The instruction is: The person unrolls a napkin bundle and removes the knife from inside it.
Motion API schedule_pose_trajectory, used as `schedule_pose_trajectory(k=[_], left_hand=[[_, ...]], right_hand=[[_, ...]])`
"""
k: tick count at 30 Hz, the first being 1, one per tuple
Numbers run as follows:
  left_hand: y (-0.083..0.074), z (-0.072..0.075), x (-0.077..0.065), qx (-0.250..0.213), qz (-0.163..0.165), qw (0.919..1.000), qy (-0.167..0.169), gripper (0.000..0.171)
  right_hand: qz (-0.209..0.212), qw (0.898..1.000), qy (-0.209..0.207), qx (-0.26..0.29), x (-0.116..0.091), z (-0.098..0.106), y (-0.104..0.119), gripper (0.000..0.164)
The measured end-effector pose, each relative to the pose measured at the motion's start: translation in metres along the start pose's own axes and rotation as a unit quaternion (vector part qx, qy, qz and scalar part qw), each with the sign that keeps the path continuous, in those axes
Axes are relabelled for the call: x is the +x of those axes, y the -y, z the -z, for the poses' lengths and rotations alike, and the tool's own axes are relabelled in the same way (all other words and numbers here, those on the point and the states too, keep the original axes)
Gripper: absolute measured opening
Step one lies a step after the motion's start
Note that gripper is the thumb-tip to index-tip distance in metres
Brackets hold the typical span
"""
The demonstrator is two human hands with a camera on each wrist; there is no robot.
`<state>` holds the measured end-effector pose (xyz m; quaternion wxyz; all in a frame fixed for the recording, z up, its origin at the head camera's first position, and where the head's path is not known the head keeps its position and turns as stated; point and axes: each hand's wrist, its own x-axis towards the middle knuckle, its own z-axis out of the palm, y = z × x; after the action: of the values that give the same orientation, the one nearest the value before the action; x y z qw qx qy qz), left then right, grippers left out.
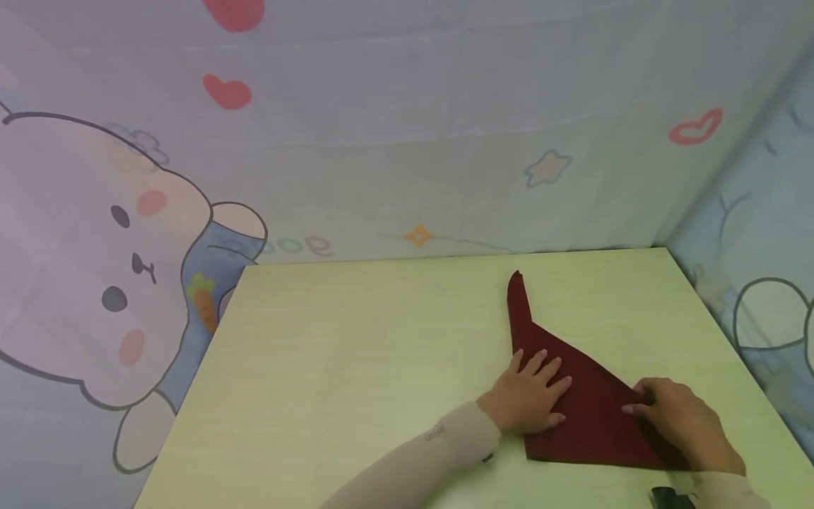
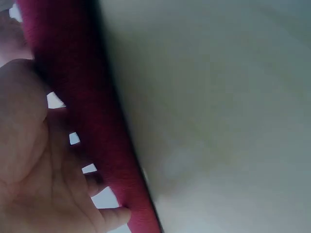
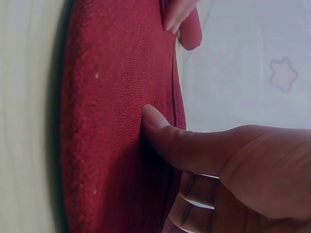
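Observation:
A dark red cloth (image 1: 591, 424) lies folded on the table, with a straight near edge, a slanted far edge and a narrow strip pointing to the back. My left hand (image 1: 529, 399) rests flat on its left part, fingers spread. In the left wrist view the palm side of the left hand (image 2: 39, 160) shows beside the cloth (image 2: 82, 107). My right hand (image 1: 683, 417) pinches the slanted edge toward the right. Close up, the right thumb (image 3: 167, 141) presses on the fuzzy, ribbed cloth (image 3: 112, 92), and the other fingers are partly hidden behind the edge.
The pale yellow table (image 1: 356, 353) stretches away to the left of the cloth. Behind it hangs a printed curtain (image 1: 394, 141) with hearts and a cartoon animal; another printed sheet (image 1: 763, 233) borders the right side. A small black object (image 1: 670, 498) is beside the right sleeve.

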<state>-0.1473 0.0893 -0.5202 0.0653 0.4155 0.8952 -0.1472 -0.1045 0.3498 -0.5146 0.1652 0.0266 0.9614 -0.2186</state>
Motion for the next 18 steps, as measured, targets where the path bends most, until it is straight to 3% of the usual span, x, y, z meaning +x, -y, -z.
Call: schedule_pose_trajectory(k=[5,18], left_hand=[[0.000,-0.005,-0.002,0.021,0.019,0.9994,0.022,0.062],[0.013,-0.005,-0.017,0.016,0.020,0.9993,0.028,0.060]], right_hand=[[0.005,1.000,-0.002,-0.004,0.000,0.000,0.000,0.023],[-0.016,1.000,0.009,-0.005,-0.002,0.001,0.001,0.021]])
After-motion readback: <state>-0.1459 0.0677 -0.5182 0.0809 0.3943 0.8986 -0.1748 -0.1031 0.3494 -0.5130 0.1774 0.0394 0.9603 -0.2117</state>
